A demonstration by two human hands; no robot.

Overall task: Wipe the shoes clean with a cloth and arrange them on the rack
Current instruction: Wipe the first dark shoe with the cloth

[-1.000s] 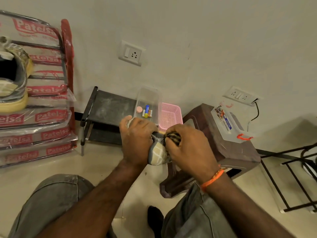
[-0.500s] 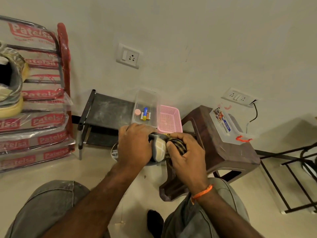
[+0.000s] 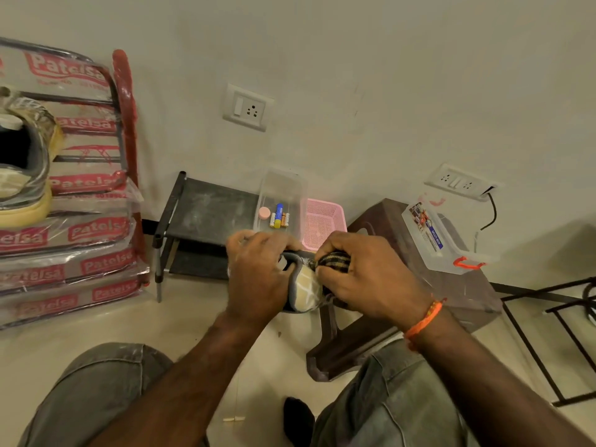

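Observation:
My left hand (image 3: pixel 258 279) grips a grey and beige shoe (image 3: pixel 304 290) held in mid-air in front of me. My right hand (image 3: pixel 364 279) presses a dark checked cloth (image 3: pixel 333 262) against the shoe's top edge. Most of the shoe is hidden by both hands. A second grey shoe with a cream sole (image 3: pixel 22 175) rests on the red, plastic-wrapped shoe rack (image 3: pixel 124 124) at the far left.
A low black shelf (image 3: pixel 206 211) stands against the wall with a clear box (image 3: pixel 280 201) and a pink basket (image 3: pixel 322 221) on it. A brown plastic stool (image 3: pixel 451 298) carries a clear lidded box (image 3: pixel 432 233). A black metal frame (image 3: pixel 548 333) stands at the right. My knees fill the bottom.
My right hand with the cloth slid back and forth over the shoe. Both hands stayed close together and the left hand kept its grip.

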